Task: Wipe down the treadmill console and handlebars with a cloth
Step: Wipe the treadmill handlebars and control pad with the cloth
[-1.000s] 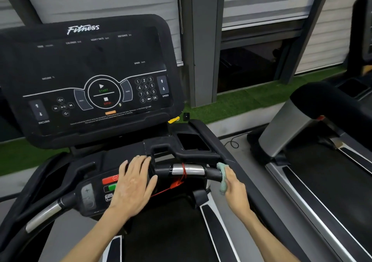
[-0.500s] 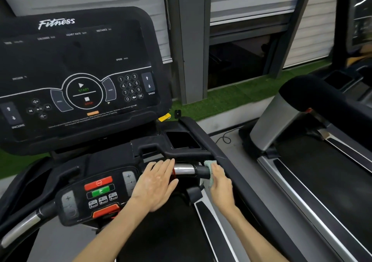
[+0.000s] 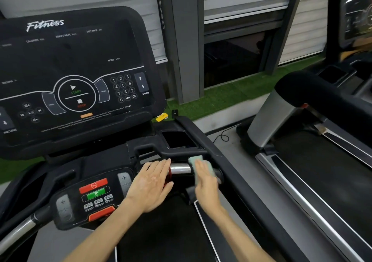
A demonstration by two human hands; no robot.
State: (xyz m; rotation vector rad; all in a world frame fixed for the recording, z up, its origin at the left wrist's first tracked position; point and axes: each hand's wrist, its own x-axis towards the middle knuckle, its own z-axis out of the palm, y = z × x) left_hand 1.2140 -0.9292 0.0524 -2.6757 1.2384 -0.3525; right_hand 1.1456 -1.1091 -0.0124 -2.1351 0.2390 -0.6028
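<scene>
Fingers (image 3: 198, 166) of the right hand (image 3: 206, 183) are pressing a green cloth (image 3: 193, 159) flat on the handlebar (image 3: 180, 169) below the "Fitness" console (image 3: 80, 70) marked START, STOP, SPEED, while the left hand (image 3: 151, 183) is resting alongside, fingers outstretched.

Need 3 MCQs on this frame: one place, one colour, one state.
1. Where is the cloth?
A) on the screen
B) on the handlebar, under the right hand
C) on the floor

2. What colour is the cloth?
A) light green
B) red
C) black

3. How is the left hand?
A) in a fist
B) gripping the cloth
C) flat, fingers straight

Key:
1 B, the right hand presses it on the bar.
2 A, pale green shows above that hand.
3 C, it lies stretched out, holding nothing.
</scene>
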